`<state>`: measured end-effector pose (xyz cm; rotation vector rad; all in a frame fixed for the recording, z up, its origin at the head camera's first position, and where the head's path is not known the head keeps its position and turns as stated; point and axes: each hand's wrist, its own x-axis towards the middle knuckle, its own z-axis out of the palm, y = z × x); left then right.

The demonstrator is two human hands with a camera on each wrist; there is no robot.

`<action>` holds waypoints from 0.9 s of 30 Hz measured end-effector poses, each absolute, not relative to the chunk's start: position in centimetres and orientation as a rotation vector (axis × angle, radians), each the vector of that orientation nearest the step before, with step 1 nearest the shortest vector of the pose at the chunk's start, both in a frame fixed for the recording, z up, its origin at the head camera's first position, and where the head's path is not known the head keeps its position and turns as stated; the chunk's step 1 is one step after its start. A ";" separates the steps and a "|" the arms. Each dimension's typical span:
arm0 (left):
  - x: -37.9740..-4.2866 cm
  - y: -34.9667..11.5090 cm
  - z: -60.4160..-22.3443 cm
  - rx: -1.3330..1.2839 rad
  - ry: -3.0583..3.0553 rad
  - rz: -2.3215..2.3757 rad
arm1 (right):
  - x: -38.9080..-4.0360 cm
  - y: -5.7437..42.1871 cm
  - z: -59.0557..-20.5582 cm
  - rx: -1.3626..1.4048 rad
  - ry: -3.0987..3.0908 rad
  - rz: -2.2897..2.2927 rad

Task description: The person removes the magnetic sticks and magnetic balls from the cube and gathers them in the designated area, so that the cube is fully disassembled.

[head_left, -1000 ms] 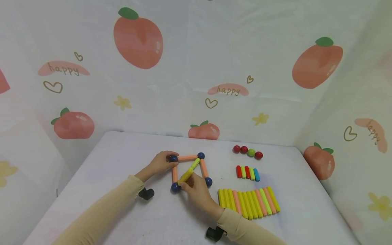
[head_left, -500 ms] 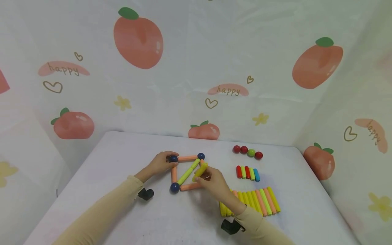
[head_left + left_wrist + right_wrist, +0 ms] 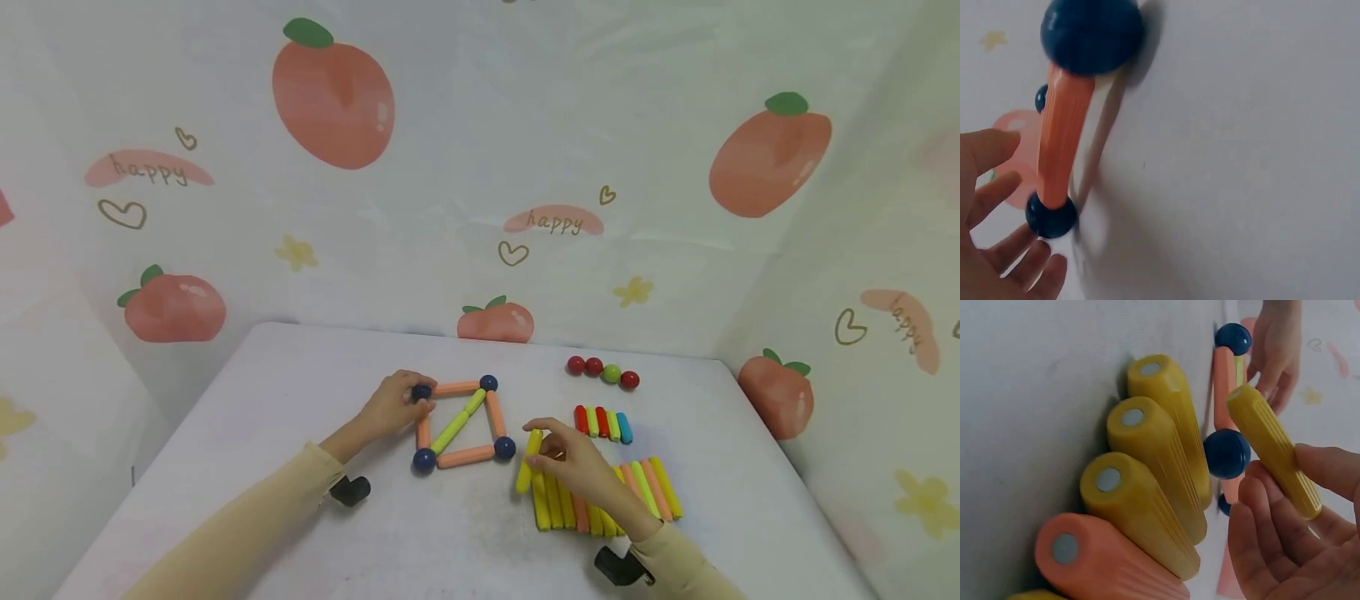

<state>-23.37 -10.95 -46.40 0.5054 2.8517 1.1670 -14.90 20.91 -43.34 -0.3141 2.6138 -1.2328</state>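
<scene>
My right hand [image 3: 573, 458] pinches a yellow magnetic rod [image 3: 1275, 453] between thumb and fingers, tilted at the left end of a row of rods. On the table lies a four-sided frame of orange magnetic rods [image 3: 467, 456] with dark blue balls [image 3: 505, 448] at its corners. Light green rods [image 3: 459, 425] run diagonally across it, from the near-left ball to the far-right one. My left hand [image 3: 392, 406] rests at the far-left corner; in the left wrist view its loosely spread fingers [image 3: 1013, 247] are right at the blue ball [image 3: 1051, 215].
The row of yellow, orange and light green rods [image 3: 564, 504] lies at the right, partly behind my right hand. Beyond it are short red, green and blue rods [image 3: 602, 423], then several red and green balls [image 3: 611, 373]. A fruit-printed cloth [image 3: 420, 250] backs the table.
My right hand has carried the yellow rod from above the diagonal rods rightward, out of the frame to the row's left end. My left hand stays at the far-left corner.
</scene>
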 end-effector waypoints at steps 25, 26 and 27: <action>-16.9 -7.9 -46.3 0.734 3.004 0.658 | -14.9 19.8 -44.6 -0.245 2.681 -0.963; -16.9 -7.8 -46.4 0.744 3.010 0.644 | -15.0 19.8 -44.6 -0.245 2.675 -0.965; -16.9 -7.8 -46.4 0.749 3.011 0.636 | -15.0 19.9 -44.6 -0.247 2.671 -0.964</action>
